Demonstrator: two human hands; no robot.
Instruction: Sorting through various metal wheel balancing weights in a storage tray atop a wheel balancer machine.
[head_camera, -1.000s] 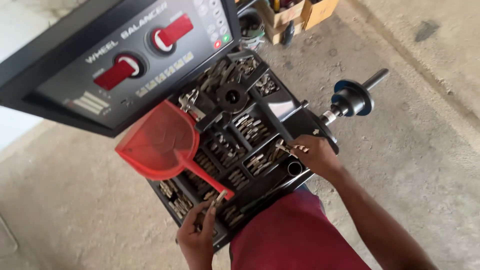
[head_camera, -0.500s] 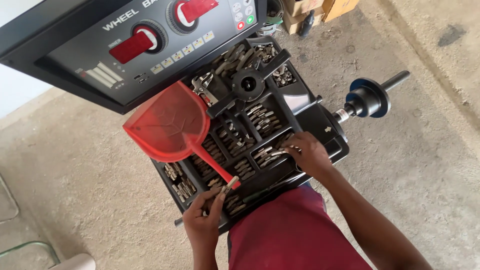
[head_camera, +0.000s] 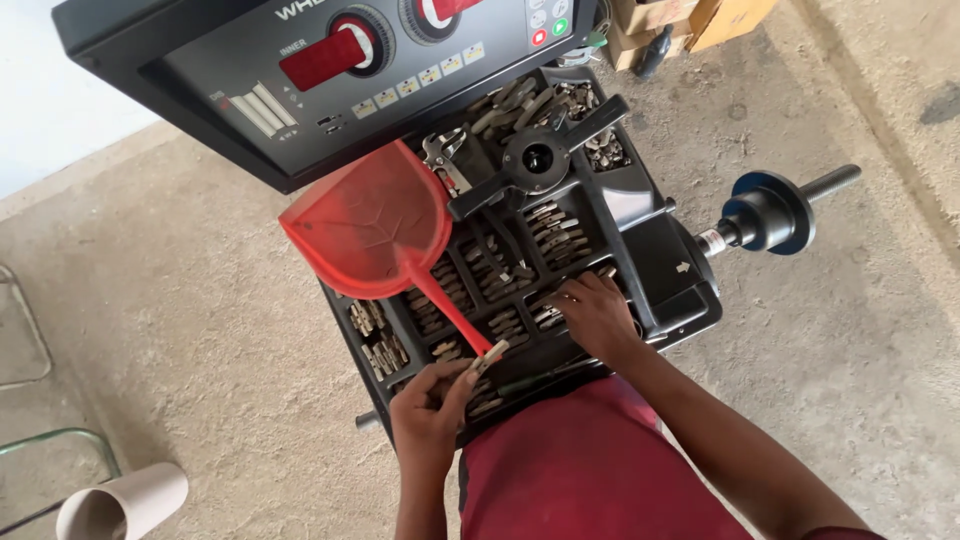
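Fingers of my left hand (head_camera: 430, 408) pinch a small metal weight (head_camera: 490, 355) beside the red dustpan (head_camera: 372, 222); my right hand (head_camera: 597, 312) presses, fingers curled, into a tray (head_camera: 640, 225) compartment, sorting

Red dustpan (head_camera: 372, 225): thin plastic, matt, scuffed and dusty. Small weight (head_camera: 490, 356) pinched in my left hand (head_camera: 428, 415): dull grey metal. Tray (head_camera: 610, 215) under my right hand (head_camera: 596, 312): black moulded plastic, faint sheen. Weights in compartments (head_camera: 495, 275): tarnished metal. Shaft (head_camera: 830, 183): bare steel, threaded. Floor (head_camera: 200, 330): rough concrete. My shirt (head_camera: 590, 470): red cloth, matt.
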